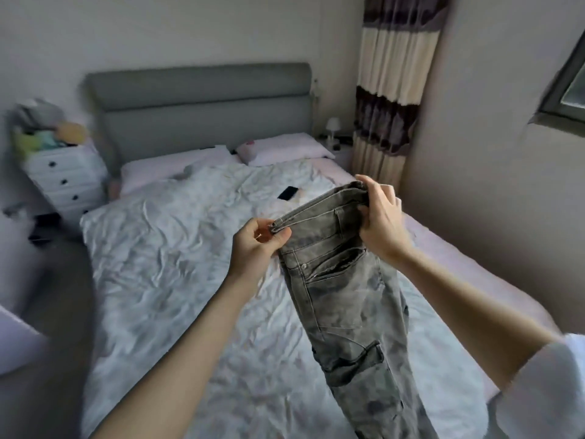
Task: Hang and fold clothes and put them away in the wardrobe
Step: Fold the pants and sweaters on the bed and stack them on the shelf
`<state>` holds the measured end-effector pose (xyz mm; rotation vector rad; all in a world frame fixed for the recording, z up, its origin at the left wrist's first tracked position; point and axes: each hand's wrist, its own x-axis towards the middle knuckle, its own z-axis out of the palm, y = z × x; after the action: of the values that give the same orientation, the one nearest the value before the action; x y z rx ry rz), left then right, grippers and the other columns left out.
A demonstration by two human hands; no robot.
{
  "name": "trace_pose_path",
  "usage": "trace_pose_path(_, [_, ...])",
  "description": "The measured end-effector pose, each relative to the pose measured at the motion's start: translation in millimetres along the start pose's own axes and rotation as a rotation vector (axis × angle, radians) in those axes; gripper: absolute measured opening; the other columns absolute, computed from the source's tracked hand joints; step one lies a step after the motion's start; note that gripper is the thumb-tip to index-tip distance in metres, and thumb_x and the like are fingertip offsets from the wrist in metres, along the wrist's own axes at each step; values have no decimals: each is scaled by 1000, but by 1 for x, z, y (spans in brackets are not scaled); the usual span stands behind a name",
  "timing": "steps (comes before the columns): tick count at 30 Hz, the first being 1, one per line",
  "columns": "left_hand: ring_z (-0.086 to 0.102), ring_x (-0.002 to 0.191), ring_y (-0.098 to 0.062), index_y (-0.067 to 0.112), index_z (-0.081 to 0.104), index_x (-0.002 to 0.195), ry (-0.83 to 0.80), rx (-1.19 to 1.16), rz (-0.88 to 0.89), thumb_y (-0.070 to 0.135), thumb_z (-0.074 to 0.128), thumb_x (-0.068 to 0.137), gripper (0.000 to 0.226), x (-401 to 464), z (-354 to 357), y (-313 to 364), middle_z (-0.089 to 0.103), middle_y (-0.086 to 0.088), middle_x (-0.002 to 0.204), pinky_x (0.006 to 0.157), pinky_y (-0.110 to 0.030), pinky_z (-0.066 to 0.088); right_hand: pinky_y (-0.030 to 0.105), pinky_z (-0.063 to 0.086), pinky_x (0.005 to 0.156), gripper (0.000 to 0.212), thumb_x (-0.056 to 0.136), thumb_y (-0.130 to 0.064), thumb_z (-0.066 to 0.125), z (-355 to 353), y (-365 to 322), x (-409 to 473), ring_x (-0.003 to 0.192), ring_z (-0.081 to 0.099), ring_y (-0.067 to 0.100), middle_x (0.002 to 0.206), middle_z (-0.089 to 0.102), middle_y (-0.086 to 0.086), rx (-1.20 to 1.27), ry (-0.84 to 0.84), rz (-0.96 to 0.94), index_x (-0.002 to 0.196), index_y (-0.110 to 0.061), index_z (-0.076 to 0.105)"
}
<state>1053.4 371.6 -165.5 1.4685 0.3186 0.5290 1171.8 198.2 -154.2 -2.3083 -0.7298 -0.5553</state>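
A bed (177, 248) with a rumpled duvet fills the view. Grey jeans (345, 296) hang above it at 4 o'clock, held by the waistband: the right hand (380, 217) grips the far end, the left hand (256, 245) pinches the near end. A phone (288, 193) lies at 12 o'clock.

You see faded grey denim jeans (345, 299), matt and coarse, over a crumpled cloth duvet (177, 264); behind it, a padded fabric headboard (202, 103).
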Motion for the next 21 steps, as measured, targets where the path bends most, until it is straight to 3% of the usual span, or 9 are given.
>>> trace_pose_path(9, [58,78,-19,13,54,79,183,44,-273,7,66,85,14,164,-83,-167,55,0,76,82,-43,51,39,23,102,67,78,5,45,230,33,80,124,32,26,132,47,7,-108,-310,50,140,-18,32])
trace_pose_path(14, [57,78,-17,15,55,80,274,148,-318,10,67,84,14,229,-109,-284,58,1,77,69,-33,51,41,19,108,72,79,4,45,348,78,91,125,31,27,134,46,6,-191,-435,36,145,-19,24])
trace_pose_path(16, [57,78,-17,16,56,82,297,227,-307,13,68,83,13,247,-111,-328,60,2,79,71,-31,49,46,14,113,77,83,2,44,386,97,89,131,26,27,138,41,7,-254,-472,40,149,-21,12])
trace_pose_path(19, [56,88,-19,5,61,99,371,400,-300,13,63,87,14,268,-110,-383,63,-10,98,80,-26,46,53,1,115,79,90,-3,40,425,120,76,144,5,23,153,18,3,-334,-512,101,149,-28,-7])
trace_pose_path(21, [51,108,-27,3,56,115,416,590,-349,16,53,93,25,271,-107,-409,53,-17,121,94,-38,42,56,-2,113,74,92,-9,37,439,130,53,145,-1,21,157,8,1,-350,-533,92,149,-28,-6])
